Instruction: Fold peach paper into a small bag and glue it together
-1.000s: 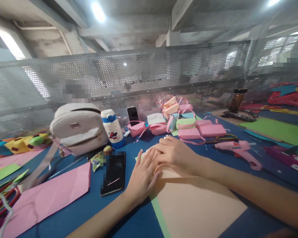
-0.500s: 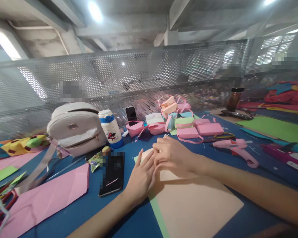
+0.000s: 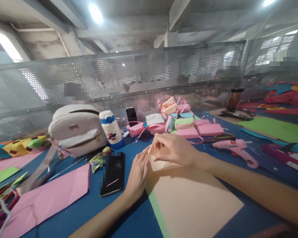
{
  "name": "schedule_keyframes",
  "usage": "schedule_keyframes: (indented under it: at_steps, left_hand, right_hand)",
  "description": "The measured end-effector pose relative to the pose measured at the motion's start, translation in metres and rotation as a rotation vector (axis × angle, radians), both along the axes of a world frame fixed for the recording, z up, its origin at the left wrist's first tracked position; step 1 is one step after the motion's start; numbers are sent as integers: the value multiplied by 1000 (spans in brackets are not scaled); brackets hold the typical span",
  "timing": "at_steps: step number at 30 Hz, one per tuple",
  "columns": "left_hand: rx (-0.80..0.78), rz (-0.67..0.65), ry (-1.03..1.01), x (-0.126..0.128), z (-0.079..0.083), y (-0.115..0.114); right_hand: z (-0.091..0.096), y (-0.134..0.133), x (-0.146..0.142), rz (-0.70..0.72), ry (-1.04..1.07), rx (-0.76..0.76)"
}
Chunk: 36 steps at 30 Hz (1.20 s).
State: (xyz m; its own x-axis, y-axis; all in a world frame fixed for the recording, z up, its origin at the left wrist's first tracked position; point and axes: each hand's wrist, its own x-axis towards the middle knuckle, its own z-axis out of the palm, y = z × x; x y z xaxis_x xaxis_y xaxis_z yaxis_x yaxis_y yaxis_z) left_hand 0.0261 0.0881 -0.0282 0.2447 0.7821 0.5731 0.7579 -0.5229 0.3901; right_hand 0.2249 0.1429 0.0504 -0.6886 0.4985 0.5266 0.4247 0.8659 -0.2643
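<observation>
A large peach paper sheet (image 3: 188, 201) lies in front of me, with a green sheet (image 3: 157, 209) showing beneath its left edge. My right hand (image 3: 177, 148) grips the raised far part of the peach sheet between curled fingers and thumb, and the paper stands up as a tilted flap there. Against the far left edge of that sheet, my left hand (image 3: 138, 173) lies with its fingers stretched out and close together, touching the paper. Left of it is a dark phone (image 3: 116, 175) on the blue table.
Small folded paper bags (image 3: 188, 133) crowd the far side. A white backpack (image 3: 76, 132) and a bottle (image 3: 111, 130) stand at left, above pink paper (image 3: 57, 195). At right lie a pink glue gun (image 3: 238, 147) and green paper (image 3: 275, 127). A perforated metal screen (image 3: 139, 72) rises behind.
My right hand has parted from the left and lifted the far part of the peach sheet. My left hand has shifted slightly left, its fingers drawing closer together.
</observation>
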Motion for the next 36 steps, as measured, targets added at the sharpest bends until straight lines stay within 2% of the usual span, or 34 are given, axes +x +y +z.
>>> schedule_keyframes:
  at_steps: [3,6,10,15,20,27,32,36]
  left_hand:
    - [-44,77,-180,-1,-1,0]
    - [-49,79,-242,0,-2,-2]
    - [-59,49,-259,0,-3,-4]
    - [-49,31,-266,1,-4,-4]
    - [-95,19,-309,1,-3,-4]
    - [-110,-62,-390,5,-1,-6]
    - [-158,-10,-455,4,-4,-5]
    - [-187,-84,-428,1,-6,-5]
  right_hand:
    - [2,-1,2,-3,-194,-22]
    - [-1,-2,1,72,-278,-78]
    - [-6,-1,0,97,-235,-210]
    - [-4,5,4,148,-210,-322]
    - [-8,7,1,68,-95,-443]
    - [-10,8,-4,-52,-37,-468]
    - [-9,16,-1,68,115,-492]
    - [-9,19,1,90,168,-531]
